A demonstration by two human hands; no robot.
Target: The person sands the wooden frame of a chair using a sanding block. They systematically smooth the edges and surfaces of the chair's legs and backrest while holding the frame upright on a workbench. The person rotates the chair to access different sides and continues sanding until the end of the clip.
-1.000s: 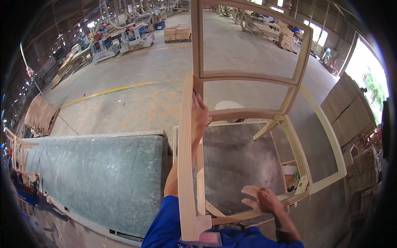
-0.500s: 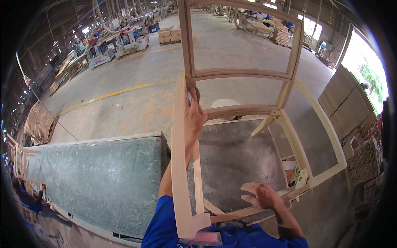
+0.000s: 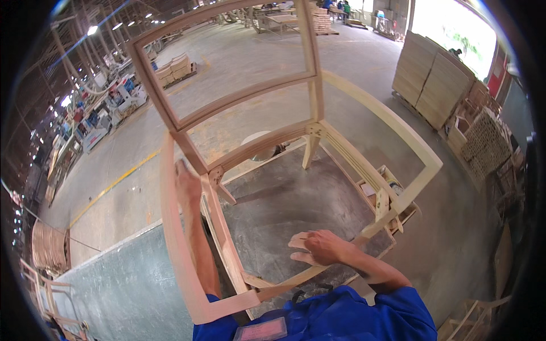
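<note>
An unpainted wooden armchair frame (image 3: 259, 136) stands tilted before me on a dark-topped work table (image 3: 273, 210). My left hand (image 3: 189, 184) is at the inner side of the left armrest (image 3: 181, 250), just below the back post. Its fingers are bent, blurred and partly hidden by the armrest; whatever lies under them does not show. Above the table top, within the seat opening, my right hand (image 3: 318, 248) hovers near the front rail (image 3: 298, 279). Its fingers are stretched out, with nothing in them. The right armrest (image 3: 392, 119) curves down to the front leg.
A green-topped bench (image 3: 131, 278) stands at the left. A wooden box with small items (image 3: 392, 190) sits at the table's right edge. Beyond are stacked boards (image 3: 432, 79), a bundle of curved wood (image 3: 50, 241), machines (image 3: 108, 111) and pallets (image 3: 173, 69).
In view, the chair frame has shifted left and tilted as my head turned right. My left hand has slid down from beside the back post along the armrest; a dark object under its fingers no longer shows.
</note>
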